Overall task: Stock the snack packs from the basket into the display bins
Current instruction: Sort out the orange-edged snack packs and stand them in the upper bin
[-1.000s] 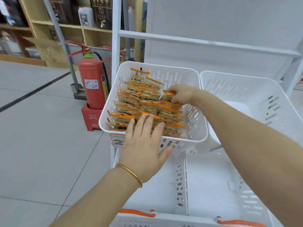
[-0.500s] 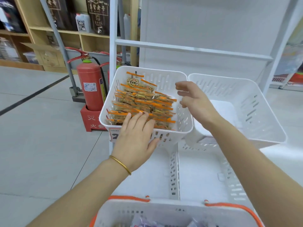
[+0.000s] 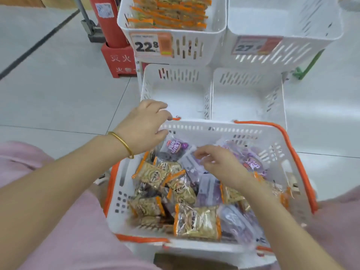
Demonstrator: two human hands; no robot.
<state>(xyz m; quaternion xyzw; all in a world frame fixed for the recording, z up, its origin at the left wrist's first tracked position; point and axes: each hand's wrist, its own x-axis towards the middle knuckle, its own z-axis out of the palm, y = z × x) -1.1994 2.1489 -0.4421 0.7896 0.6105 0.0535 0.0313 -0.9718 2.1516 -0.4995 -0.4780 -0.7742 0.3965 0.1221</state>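
Fingers of the right hand curl down inside the basket and pinch a purple pack near its far side, though blur there softens the exact hold. Fingers of the left hand are loosely curled over the basket's far left corner; whether they grasp the rim cannot be told.

Pale grey floor tiles, crossed by a dark stripe, fill the left of the shop. Four white display bins stand in two tiers beyond the basket. The upper left bin holds rows of orange-edged packs standing on edge and bears a price tag reading 22.8. The upper right bin carries its own tag, too blurred to read fully. The two lower bins sit side by side, just past the basket's far rim, their white bottoms showing.

The basket, white with orange handles, lies nearest the person, between pink-clad legs. It holds a loose heap of snack packs: tan ones with orange ends at the left and front, purple ones toward the far side and right.

A red fire extinguisher stands in a red stand just left of the upper left bin. A gold bangle circles the left wrist.
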